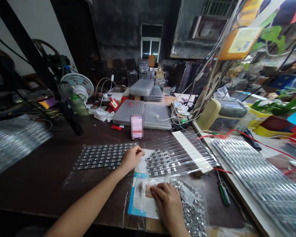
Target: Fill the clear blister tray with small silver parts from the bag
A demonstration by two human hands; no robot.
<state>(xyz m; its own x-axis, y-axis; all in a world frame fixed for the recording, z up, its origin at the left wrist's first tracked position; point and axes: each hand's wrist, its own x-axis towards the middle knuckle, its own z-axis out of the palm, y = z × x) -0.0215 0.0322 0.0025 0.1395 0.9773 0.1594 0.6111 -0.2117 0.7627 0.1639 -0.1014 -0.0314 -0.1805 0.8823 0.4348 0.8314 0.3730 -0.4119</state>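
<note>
My left hand point(132, 157) is closed in a pinch between two clear ribbed trays, and whatever is at its fingertips is too small to make out. The left tray point(101, 155) carries rows of small dark and silvery metal parts. In the right tray point(187, 154), similar metal parts point(162, 163) fill only the left end, and a pale strip point(192, 152) lies across it. Closer to me, my right hand point(169, 200) has its fingers drawn together at a small brown patch point(149, 191) on a white and blue sheet point(138, 200). A plastic bag of loose metal pieces point(194, 210) lies beside that hand.
A phone point(137, 126) stands upright behind the trays. More clear trays are stacked at the back point(128, 110), far left point(17, 141) and right point(259, 177). A green-handled screwdriver point(223, 194) lies at right. A fan point(77, 85) stands back left.
</note>
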